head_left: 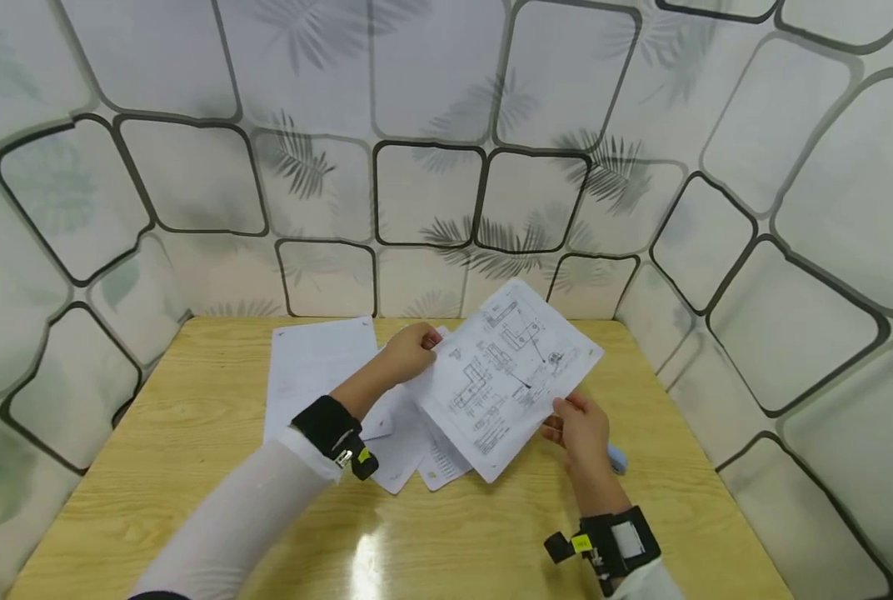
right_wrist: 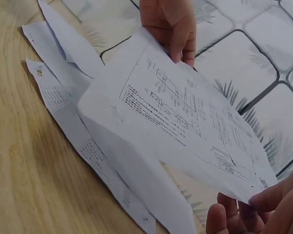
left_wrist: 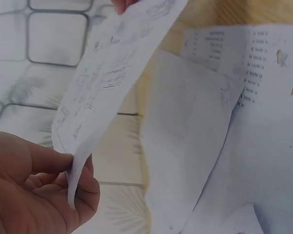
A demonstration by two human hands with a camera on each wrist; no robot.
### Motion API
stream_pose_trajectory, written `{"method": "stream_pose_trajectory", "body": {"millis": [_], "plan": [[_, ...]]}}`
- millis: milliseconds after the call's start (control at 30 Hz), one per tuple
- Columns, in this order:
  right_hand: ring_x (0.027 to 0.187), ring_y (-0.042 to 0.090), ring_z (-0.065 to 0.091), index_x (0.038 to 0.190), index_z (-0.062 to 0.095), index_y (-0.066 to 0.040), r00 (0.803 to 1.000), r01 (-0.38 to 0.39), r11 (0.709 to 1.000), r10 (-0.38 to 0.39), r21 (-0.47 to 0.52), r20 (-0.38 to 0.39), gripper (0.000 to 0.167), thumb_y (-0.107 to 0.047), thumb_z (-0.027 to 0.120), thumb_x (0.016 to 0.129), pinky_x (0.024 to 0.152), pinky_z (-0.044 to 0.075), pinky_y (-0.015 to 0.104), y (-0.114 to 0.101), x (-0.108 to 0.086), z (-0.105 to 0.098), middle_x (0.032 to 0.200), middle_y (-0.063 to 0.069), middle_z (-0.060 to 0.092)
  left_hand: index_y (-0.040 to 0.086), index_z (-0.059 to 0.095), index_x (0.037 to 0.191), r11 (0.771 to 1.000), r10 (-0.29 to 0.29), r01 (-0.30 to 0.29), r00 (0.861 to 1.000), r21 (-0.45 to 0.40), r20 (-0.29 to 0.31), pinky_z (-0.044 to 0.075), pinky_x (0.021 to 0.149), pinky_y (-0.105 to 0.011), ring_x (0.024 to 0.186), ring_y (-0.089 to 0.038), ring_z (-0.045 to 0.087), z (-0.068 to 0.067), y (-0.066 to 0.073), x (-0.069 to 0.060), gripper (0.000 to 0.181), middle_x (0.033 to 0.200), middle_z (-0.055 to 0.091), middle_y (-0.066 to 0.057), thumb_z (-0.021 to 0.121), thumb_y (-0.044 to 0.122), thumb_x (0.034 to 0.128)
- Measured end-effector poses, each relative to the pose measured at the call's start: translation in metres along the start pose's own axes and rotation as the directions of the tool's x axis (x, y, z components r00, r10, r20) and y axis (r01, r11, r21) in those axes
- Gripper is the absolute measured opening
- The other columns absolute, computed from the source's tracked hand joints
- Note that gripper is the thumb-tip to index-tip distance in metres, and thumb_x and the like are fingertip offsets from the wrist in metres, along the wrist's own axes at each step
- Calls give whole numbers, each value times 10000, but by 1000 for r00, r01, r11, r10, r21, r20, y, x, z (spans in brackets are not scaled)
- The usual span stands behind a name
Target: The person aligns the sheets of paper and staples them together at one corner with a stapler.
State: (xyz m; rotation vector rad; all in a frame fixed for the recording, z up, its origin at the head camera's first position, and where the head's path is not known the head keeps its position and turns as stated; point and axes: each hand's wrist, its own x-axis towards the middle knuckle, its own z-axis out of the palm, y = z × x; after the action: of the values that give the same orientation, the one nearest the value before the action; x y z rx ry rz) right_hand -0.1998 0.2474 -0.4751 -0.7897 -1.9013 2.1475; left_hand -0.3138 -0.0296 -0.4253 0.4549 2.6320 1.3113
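Note:
A white paper sheet point(head_left: 508, 375) printed with line drawings is held up off the table, tilted, between both hands. My left hand point(head_left: 407, 353) pinches its left edge; the left wrist view shows the paper point(left_wrist: 105, 83) between thumb and curled fingers. At the lower right edge, my right hand point(head_left: 583, 429) pinches the same sheet, thumb on the printed face in the right wrist view, where the paper point(right_wrist: 185, 122) bends slightly. Beneath lie several loose papers point(head_left: 397, 454), overlapping, some carrying printed text point(left_wrist: 263, 63).
A wooden table point(head_left: 199, 450) bears the papers. One larger white sheet point(head_left: 319, 354) lies towards the back left. Partly hidden behind the right hand is a small blue object point(head_left: 616, 459), its kind unclear. Patterned walls point(head_left: 431, 192) enclose the table at the back and sides.

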Motion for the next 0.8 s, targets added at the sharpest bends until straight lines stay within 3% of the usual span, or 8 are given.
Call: {"method": "stream_pose_trajectory", "body": {"millis": [200, 367, 533, 633, 800], "plan": [[738, 135, 658, 1400, 504, -20, 996, 89, 991, -86, -102, 32, 388, -99, 592, 1031, 615, 580, 269, -20, -11, 5, 1089, 72, 604, 7, 560, 1279, 968, -53, 66, 997, -241, 59, 542, 727, -307, 964, -254, 632, -19, 0, -54, 343, 1124, 628, -163, 588, -19, 938], [763, 154, 636, 1371, 524, -29, 989, 117, 977, -100, -178, 105, 353, -114, 593, 1036, 613, 559, 272, -28, -24, 14, 1092, 81, 618, 22, 470, 1356, 921, -93, 128, 989, -369, 113, 533, 694, -322, 920, -241, 629, -29, -7, -104, 437, 1142, 603, -172, 615, -27, 946], [746, 159, 618, 1350, 540, -14, 973, 162, 961, -117, -224, 199, 332, -113, 592, 1037, 604, 537, 261, -30, -40, 26, 1076, 104, 624, -16, 367, 1425, 877, -79, 150, 982, -456, 171, 576, 702, -376, 897, -242, 662, -38, -17, -148, 538, 1146, 608, -203, 616, -33, 948], [721, 161, 587, 1338, 542, 9, 959, 189, 957, -132, -218, 252, 326, -88, 595, 1031, 580, 522, 257, -30, -46, 32, 1053, 114, 625, -16, 370, 1434, 865, -106, 168, 982, -473, 155, 585, 693, -398, 887, -246, 673, -41, -21, -164, 517, 1128, 612, -199, 618, 26, 982], [700, 159, 557, 1320, 548, 15, 941, 208, 955, -136, -212, 309, 307, -62, 593, 1026, 558, 506, 253, -23, -53, 41, 1031, 118, 618, 10, 461, 1385, 855, -179, 190, 981, -483, 69, 587, 667, -400, 842, -254, 688, -42, -30, -172, 401, 1087, 627, -178, 603, 128, 1028]]}}
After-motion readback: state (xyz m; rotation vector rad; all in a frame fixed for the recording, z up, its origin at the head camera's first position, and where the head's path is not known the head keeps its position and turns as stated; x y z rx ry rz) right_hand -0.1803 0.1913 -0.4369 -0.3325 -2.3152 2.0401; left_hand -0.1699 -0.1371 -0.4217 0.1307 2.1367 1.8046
